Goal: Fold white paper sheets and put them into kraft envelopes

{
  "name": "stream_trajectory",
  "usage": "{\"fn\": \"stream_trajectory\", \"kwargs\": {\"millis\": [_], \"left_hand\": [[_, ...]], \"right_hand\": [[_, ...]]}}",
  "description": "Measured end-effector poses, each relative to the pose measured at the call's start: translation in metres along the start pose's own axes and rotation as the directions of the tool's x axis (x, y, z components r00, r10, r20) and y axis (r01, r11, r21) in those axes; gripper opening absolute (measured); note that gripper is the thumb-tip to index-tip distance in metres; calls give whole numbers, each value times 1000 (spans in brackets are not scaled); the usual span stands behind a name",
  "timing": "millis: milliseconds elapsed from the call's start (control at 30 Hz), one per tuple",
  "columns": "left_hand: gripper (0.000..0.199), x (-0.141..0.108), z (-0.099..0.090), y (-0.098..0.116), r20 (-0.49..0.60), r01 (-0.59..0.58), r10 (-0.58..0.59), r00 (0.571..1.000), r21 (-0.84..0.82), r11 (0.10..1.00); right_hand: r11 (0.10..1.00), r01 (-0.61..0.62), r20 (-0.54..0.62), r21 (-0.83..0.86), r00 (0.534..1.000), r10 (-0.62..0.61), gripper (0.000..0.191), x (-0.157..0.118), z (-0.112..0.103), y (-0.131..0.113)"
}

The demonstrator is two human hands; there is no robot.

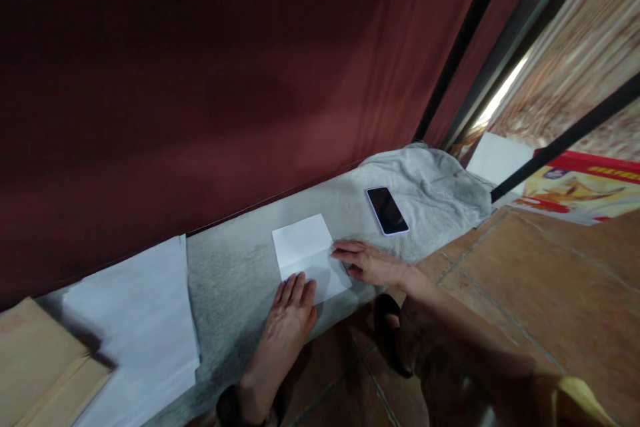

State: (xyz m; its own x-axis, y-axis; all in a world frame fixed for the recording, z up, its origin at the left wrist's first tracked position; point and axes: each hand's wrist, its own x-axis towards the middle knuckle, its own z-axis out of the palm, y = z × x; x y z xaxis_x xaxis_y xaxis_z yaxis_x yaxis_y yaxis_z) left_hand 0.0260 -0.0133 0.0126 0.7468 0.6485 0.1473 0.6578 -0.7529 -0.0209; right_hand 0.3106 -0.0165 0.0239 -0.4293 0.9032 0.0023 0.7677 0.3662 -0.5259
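A small white sheet of paper (303, 239) with a crease across its middle lies on the grey cloth-covered ledge (225, 267). My left hand (293, 313) rests flat on the sheet's near left edge, fingers stretched out. From the right, my right hand (367, 262) lies on the sheet's right edge at the crease, its fingers extended. Neither hand grips anything. Just beyond my right hand lies a smartphone (388, 211) with a dark screen and a pale purple edge.
A stack of larger white paper (145, 327) and brown cardboard (40, 367) lie at the left. A red panel (225, 113) rises behind the ledge. Dark metal bars (565, 137) and a printed carton (590, 187) stand at the right, above the tiled floor (540, 273).
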Motion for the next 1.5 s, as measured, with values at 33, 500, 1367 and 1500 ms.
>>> {"fn": "stream_trajectory", "kwargs": {"millis": [33,500,1367,1500], "left_hand": [[46,0,0,-1,-3,-2,2,1000,0,1000],[49,12,-14,-13,-5,104,-107,994,-210,972],[18,39,-6,-42,167,557,-624,764,-660,505],[15,45,-9,-39,193,593,-642,742,-634,496]], "right_hand": [[1000,1,15,14,1000,-2,60,1,0,1],[1000,13,-67,-12,998,-14,53,13,8,5],[948,-293,-159,121,937,310,16,23,-2,-14],[927,-375,-151,15,916,372,16,30,2,-18]]}}
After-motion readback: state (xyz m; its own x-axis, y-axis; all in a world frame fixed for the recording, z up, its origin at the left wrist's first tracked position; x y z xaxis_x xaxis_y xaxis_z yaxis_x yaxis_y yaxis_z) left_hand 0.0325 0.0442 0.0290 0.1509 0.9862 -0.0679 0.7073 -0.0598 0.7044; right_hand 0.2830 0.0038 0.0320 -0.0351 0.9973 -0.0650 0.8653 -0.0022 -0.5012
